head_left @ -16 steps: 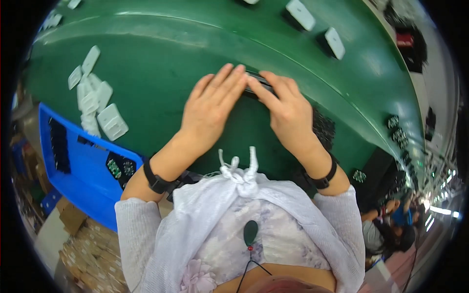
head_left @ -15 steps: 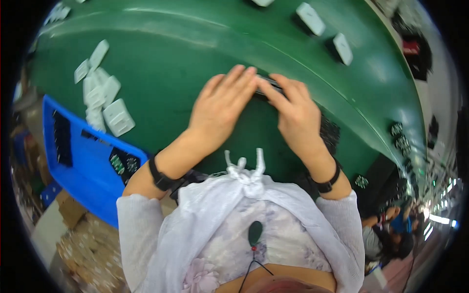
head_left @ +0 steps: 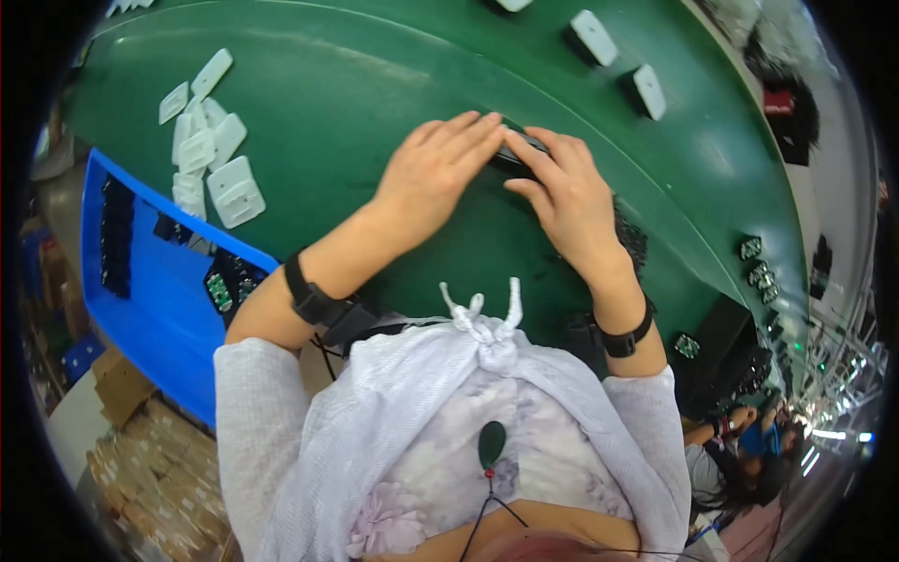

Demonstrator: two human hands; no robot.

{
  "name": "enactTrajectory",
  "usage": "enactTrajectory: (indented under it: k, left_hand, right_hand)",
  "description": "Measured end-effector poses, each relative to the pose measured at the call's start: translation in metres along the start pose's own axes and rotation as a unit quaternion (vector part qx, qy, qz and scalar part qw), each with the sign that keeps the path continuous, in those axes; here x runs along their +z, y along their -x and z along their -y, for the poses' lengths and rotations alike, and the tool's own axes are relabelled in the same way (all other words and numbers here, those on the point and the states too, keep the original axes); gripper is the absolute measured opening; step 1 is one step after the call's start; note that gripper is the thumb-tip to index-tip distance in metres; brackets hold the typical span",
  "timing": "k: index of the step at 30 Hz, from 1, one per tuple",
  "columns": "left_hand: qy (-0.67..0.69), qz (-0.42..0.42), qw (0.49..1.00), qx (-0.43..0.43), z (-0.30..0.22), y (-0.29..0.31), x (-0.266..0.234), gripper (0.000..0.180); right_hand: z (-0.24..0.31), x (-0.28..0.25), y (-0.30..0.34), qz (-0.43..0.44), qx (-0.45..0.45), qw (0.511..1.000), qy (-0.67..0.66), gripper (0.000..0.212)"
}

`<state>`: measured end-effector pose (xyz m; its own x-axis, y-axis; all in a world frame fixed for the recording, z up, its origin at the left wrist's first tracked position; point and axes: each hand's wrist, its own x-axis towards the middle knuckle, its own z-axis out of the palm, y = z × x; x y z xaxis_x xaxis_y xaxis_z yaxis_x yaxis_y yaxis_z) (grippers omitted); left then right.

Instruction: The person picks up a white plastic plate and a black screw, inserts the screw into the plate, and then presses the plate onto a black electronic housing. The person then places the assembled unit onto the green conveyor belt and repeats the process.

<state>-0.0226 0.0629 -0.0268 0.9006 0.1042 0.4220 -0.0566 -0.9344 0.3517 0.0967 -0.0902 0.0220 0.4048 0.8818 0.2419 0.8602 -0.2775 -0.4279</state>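
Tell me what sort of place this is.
Likely an electronics assembly workshop: a green worktop holds a pile of white plastic parts, and what look like circuit boards lie in a blue bin.

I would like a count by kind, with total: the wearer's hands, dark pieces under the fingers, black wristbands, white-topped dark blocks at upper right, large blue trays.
Left hand and right hand: 2
Dark piece, partly covered: 1
Black wristbands: 2
White-topped dark blocks, one cut by the picture's edge: 3
Large blue tray: 1
Total: 9
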Motion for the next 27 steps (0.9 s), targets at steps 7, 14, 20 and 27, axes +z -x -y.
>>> enactTrajectory:
  k: [7,14,20,27]
  left_hand:
    - [0.133,0.031,0.991,-0.007,0.016,-0.008,-0.012,0.055]
    - [0.087,0.038,0.995,0.008,0.022,-0.007,-0.008,0.057]
    - [0.029,0.019,0.999,0.029,0.007,-0.009,-0.004,0.052]
    - [0.032,0.033,0.999,0.018,0.005,-0.032,0.005,0.041]
  right_hand:
    - [-0.006,-0.002,-0.001,-0.003,0.0,1.0,-0.021,0.03]
    - [-0.007,0.008,0.0,-0.068,-0.024,0.997,-0.018,0.029]
    - [-0.014,0.022,0.008,-0.112,-0.041,0.993,0.021,0.032]
    - [-0.03,0.0,-0.015,-0.019,0.084,0.987,-0.135,0.022]
